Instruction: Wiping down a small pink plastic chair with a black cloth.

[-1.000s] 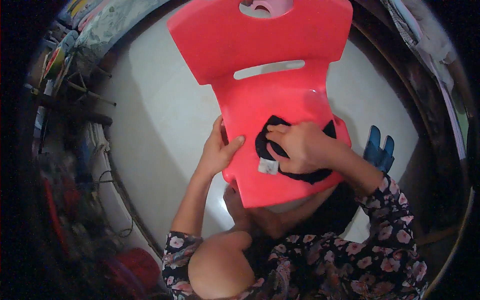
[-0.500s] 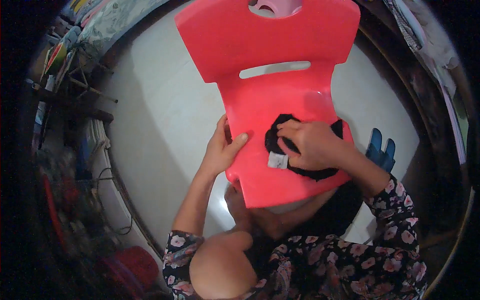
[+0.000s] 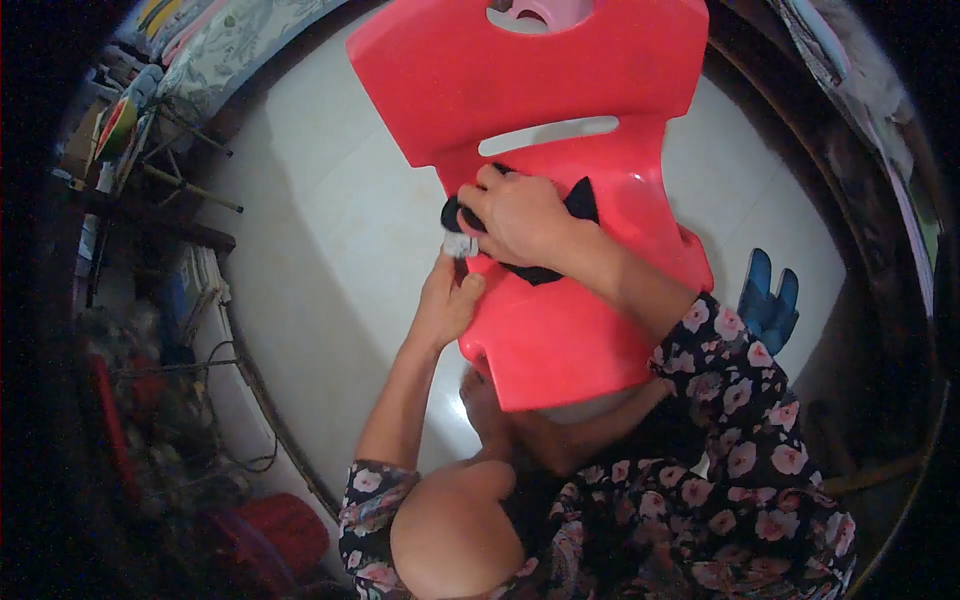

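A red plastic chair [image 3: 585, 335] stands in front of me, its slotted backrest at the far side. My left hand [image 3: 447, 302] is closed on the left edge of the seat, thumb on top and fingers partly hidden under the rim. My right hand [image 3: 520, 212] presses a bunched black cloth [image 3: 583, 200] onto the seat's far left part, just below the backrest slot. From the cloth's left end a white tag [image 3: 460, 245] sticks out over the chair's edge, close above my left hand.
A pink plastic thing [image 3: 555, 10] shows through the backrest's top opening. Blue slippers [image 3: 768, 300] lie on the pale tiled floor [image 3: 320, 220] at the right. A shelf with stacked papers [image 3: 200, 285] and a red round container [image 3: 275, 535] line the left. Dark furniture edges the right.
My right hand has slid the black cloth left and away from me across the seat, from its right middle to its far left edge. My left hand keeps its hold on the chair.
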A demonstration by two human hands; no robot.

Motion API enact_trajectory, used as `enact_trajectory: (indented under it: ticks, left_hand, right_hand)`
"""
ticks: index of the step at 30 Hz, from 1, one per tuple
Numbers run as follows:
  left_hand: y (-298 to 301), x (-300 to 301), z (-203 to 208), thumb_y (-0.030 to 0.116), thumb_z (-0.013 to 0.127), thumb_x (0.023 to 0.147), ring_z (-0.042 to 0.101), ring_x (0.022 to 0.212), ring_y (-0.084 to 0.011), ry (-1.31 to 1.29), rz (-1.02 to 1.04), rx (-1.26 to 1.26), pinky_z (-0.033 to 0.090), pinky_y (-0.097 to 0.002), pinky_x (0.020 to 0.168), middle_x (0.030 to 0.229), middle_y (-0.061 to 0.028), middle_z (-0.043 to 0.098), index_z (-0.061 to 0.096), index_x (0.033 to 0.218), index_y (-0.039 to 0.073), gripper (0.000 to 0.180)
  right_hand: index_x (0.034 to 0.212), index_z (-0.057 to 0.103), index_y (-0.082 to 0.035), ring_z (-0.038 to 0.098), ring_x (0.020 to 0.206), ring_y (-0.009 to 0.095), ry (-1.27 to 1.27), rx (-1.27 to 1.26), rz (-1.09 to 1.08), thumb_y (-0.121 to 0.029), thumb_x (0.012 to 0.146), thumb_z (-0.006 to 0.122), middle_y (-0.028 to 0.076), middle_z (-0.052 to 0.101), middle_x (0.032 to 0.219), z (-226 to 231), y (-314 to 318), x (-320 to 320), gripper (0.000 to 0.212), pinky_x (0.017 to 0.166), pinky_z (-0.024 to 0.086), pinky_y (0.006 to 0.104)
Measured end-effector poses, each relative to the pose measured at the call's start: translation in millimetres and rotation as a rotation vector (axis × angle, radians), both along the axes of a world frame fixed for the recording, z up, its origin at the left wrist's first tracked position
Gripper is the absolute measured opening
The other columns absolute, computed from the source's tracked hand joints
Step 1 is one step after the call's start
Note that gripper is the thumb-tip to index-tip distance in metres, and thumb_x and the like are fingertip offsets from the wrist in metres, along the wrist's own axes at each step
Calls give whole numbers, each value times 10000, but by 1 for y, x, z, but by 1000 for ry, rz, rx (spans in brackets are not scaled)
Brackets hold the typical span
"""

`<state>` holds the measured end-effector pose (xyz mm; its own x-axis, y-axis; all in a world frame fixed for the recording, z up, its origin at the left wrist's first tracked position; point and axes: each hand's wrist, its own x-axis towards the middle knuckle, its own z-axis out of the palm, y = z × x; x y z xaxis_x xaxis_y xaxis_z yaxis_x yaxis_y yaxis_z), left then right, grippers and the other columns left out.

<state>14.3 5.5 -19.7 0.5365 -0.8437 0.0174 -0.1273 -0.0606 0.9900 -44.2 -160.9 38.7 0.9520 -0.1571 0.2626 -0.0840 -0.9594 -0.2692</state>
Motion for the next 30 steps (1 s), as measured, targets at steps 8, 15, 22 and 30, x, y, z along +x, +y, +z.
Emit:
enact_trajectory:
  ticks: [8,15,22,30]
  left_hand:
    - [0,-6,-6,697,587,735,496,1153,-209,121,-63,-135,405,-349,964,1291,-141,464,183,1437,-4,1072]
    - [1,-3,-11,411,551,896,466,1200,-253,97,-16,-141,376,-363,998,1306,-151,457,205,1429,6,754]
    - [-2,0,-14,350,450,919,463,1169,-239,-51,-13,-28,385,-363,981,1276,-164,461,231,1419,13,642]
    - [-3,-16,8,159,681,758,425,1236,-271,105,15,174,358,-391,1030,1321,-177,436,225,1428,21,822]
  right_hand:
    - [991,619,-101,618,838,369,418,126,528,-339,825,564,184,591,941,30,-5,-57,295,685,507,478]
    - [887,623,-87,607,792,331,360,110,57,-287,844,569,142,589,854,17,-52,-63,211,656,496,418]
    - [906,632,-140,624,809,318,227,73,142,-324,805,586,138,578,948,7,-36,-75,215,651,513,444]
    - [896,599,-175,596,801,293,153,159,370,-310,701,681,115,511,990,2,15,-183,251,597,508,417]
